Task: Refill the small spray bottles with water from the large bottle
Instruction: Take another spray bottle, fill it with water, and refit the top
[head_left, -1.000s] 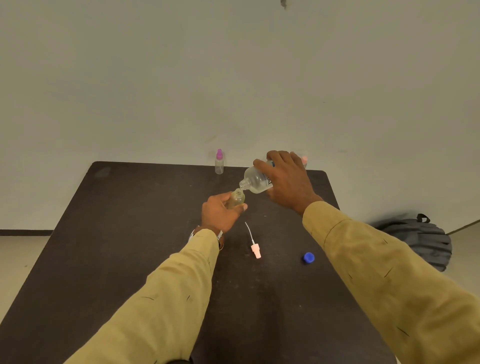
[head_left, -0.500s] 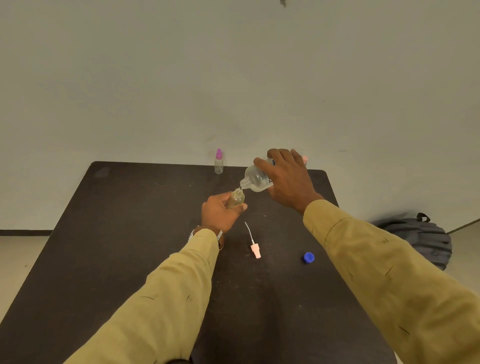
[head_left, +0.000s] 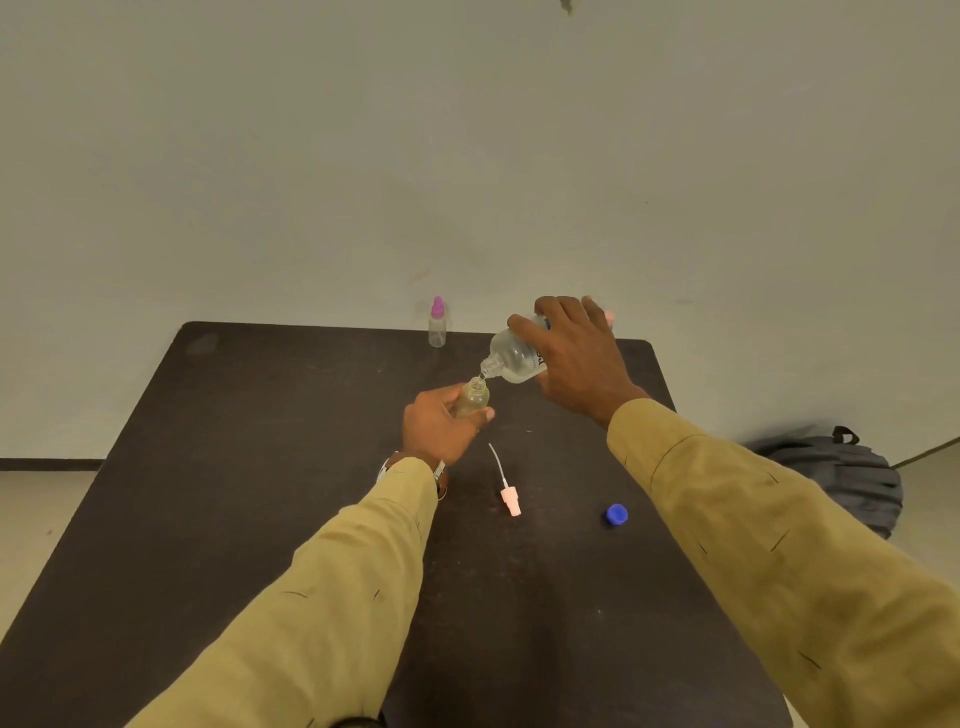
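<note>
My left hand (head_left: 441, 426) grips the uncapped small spray bottle (head_left: 471, 399) upright near the table's (head_left: 260, 467) far edge while my right hand (head_left: 574, 358) clasps the large bottle (head_left: 511, 356) tilted, mouth over its neck, with the spray nozzle (head_left: 506, 488) and blue cap (head_left: 616, 515) lying nearer me.

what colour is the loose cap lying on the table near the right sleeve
Blue. The bottle cap shows clearly in the head view, on the dark table.

Dark table (head_left: 260, 467): purple-capped bottle (head_left: 437, 323), spray nozzle (head_left: 506, 488), blue cap (head_left: 616, 515).
</note>
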